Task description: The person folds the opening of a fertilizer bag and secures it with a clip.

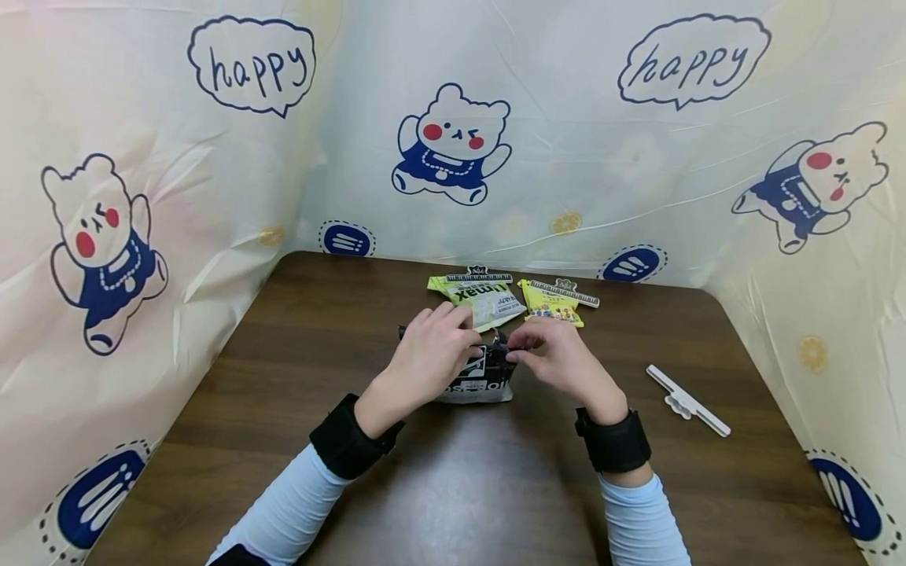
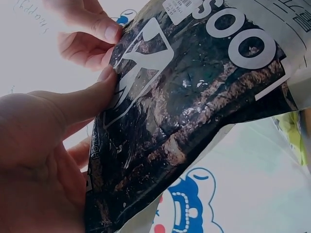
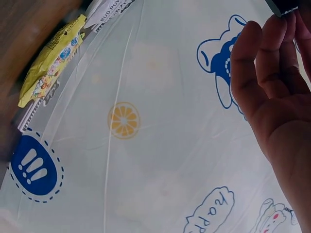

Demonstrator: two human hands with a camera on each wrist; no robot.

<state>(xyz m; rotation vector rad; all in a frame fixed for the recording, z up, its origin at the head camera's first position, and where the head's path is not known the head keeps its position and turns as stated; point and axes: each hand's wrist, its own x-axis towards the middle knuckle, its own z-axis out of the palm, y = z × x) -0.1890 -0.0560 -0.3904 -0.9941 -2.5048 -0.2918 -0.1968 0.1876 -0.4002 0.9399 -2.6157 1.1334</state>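
Observation:
A black snack bag [image 1: 488, 376] with white lettering and a pale lower band stands on the table between both hands. My left hand [image 1: 432, 346] holds its top edge, the thumb [image 2: 99, 90] lying on the printed front and the other fingers behind. At the top right corner, my right hand [image 1: 555, 354] pinches the bag's edge between thumb and fingers. The left wrist view shows the bag's dark, glossy front [image 2: 180, 97] up close, both thumbs near each other on its rim. Only a small dark corner of the bag shows in the right wrist view, by the fingertips.
Behind the bag lie a green-and-white packet [image 1: 491, 305] and a yellow packet [image 1: 554, 305], each with a piano-key-patterned sealing clip across its top. A white sealing clip [image 1: 688, 401] lies on the brown table [image 1: 283, 377] to the right. A printed cloth [image 1: 552, 173] surrounds the table's back and sides.

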